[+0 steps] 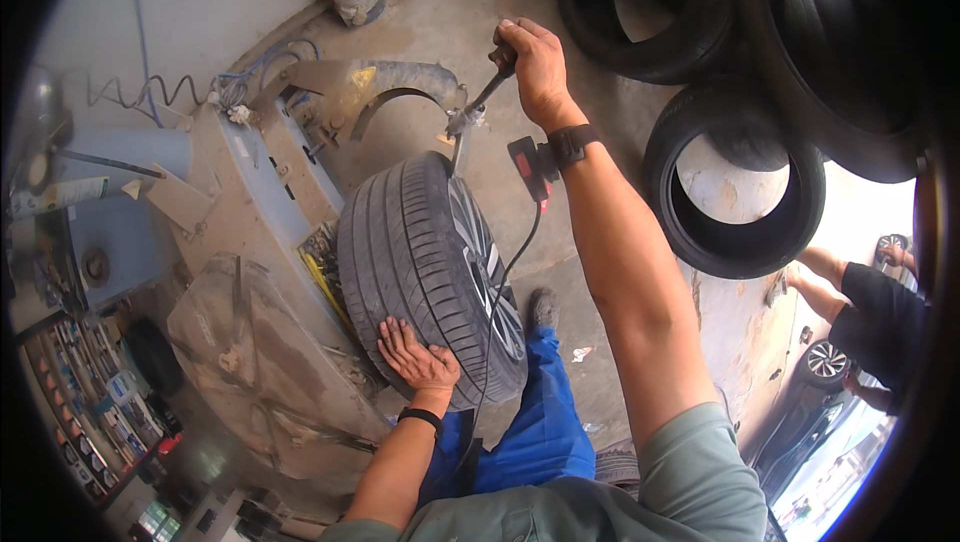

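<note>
A car tire on an alloy wheel (405, 242) stands upright before me, leaning against the side of a grey tire changer (250, 177). My left hand (418, 357) lies on its tread with the fingers spread. Farther off, my right hand (530, 57) is wrapped round the end of a dark metal handle (489, 92). This handle joins the tire changer's curved bead-breaker arm (405, 79). From that joint a metal blade (459, 157) reaches down to the tire's upper edge, on the rim side. Whether the blade presses on the rubber I cannot tell.
Several loose tires (735, 242) lie at the right. A thin black cable (507, 272) hangs from a small device (530, 170) by my right wrist, across the wheel. Tools fill a rack (75, 412) at lower left. Another person (875, 322) is at the far right, near a car (800, 432).
</note>
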Demonstrator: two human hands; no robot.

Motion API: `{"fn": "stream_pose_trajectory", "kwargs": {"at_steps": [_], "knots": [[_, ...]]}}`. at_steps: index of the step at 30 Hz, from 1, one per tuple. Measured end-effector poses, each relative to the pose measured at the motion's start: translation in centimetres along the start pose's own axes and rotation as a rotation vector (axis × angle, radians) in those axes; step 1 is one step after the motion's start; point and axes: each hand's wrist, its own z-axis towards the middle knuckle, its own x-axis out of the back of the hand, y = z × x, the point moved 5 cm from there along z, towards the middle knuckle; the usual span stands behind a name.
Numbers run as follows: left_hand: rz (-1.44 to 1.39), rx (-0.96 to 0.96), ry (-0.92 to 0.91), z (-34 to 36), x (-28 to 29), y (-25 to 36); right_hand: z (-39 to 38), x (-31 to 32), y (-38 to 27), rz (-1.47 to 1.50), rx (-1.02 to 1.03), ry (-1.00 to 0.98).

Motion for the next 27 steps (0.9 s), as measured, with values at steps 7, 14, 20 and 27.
{"fn": "stream_pose_trajectory", "kwargs": {"at_steps": [7,14,20,27], "knots": [[0.0,0.019,-0.011,-0.6,0.0,-0.6,-0.2,-0.6,0.3,0.011,0.004,0.004],[0.007,0.033,-0.01,-0.7,-0.1,-0.8,-0.2,-1.4,0.5,0.008,0.005,-0.017],[-0.002,0.031,0.018,-1.1,-0.1,-1.2,-0.5,-1.6,0.5,-0.016,0.016,-0.024],[-0.014,0.029,0.025,-1.2,-0.1,-1.0,-0.5,-1.3,0.5,-0.09,0.041,-0.021]]}}
